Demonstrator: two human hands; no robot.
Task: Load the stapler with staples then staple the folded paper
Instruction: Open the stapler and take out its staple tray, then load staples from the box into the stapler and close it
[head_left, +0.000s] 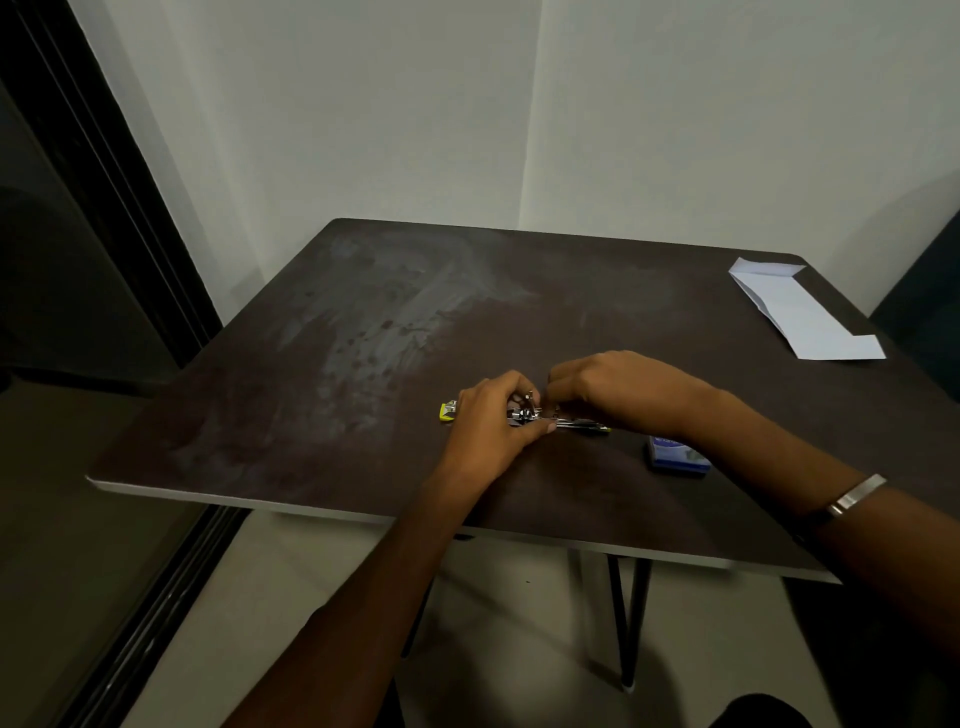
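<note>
A small stapler (524, 415) with a yellow end (448, 411) lies opened flat on the dark table (363, 338), its metal channel showing. My left hand (491, 423) grips its body from above. My right hand (618, 389) pinches at the metal part near the stapler's middle; whether it holds staples is hidden by the fingers. A blue staple box (675, 454) lies just right of the stapler, under my right forearm. The folded white paper (802, 312) rests at the table's far right corner, apart from both hands.
The table's near edge (311, 506) runs close to my forearms, with black legs (628, 618) below. White walls stand behind the table. A dark door frame (104, 208) is at the left and a dark chair back (924, 301) at the far right.
</note>
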